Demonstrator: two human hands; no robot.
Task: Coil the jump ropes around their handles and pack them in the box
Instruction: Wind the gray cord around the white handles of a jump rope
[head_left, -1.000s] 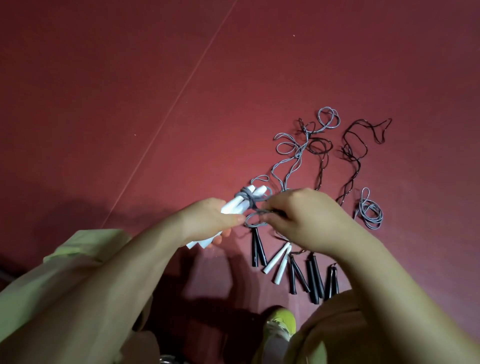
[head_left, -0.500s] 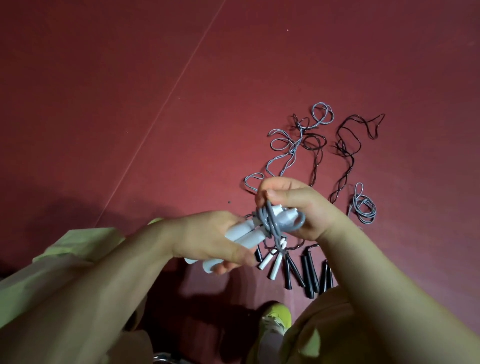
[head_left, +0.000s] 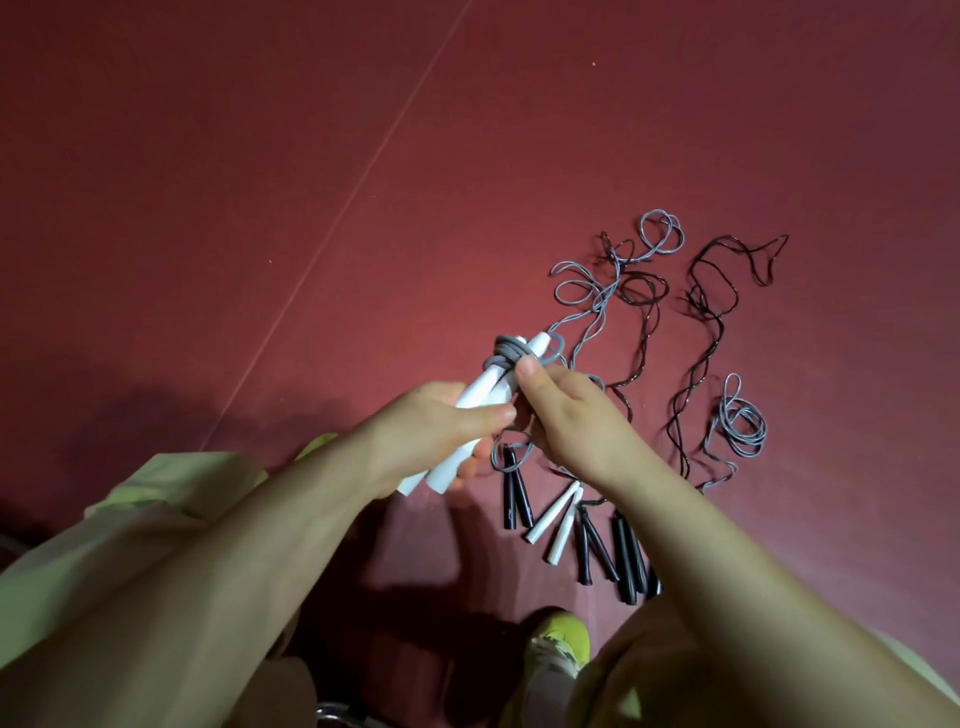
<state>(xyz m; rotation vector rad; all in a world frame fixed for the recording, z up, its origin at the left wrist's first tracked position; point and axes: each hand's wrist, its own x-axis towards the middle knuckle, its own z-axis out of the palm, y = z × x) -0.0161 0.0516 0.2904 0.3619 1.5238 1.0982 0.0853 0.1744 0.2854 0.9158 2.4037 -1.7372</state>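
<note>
White plastic is the landmark: the pair of white handles (head_left: 480, 410) held together in the left hand (head_left: 426, 441), which is wrapped round their lower half, thumb across the front, butt ends poking out below the fist toward the person. Their long axis runs from lower left to upper right, tips pointing away from the body. Just right of those handles the right hand (head_left: 566, 415) pinches the grey rope (head_left: 511, 356), thumb up against the handles; a few turns are already bunched near the tips, with a small loop sticking out to the right of them. Both hands touch the bundle, the left carrying it and the right nearer the free rope, so any further winding would likely go crosswise to that axis, round the tips. Below and right of the held handles, on the red floor (head_left: 260, 182), lie spare black handles (head_left: 514, 493), another white pair (head_left: 556, 514) and more black ones partly under the right forearm. Farther out, beyond the tips, loose grey and black ropes (head_left: 701, 312) sprawl, with a small grey coil (head_left: 740, 426) well to the right. No box is visible.
</note>
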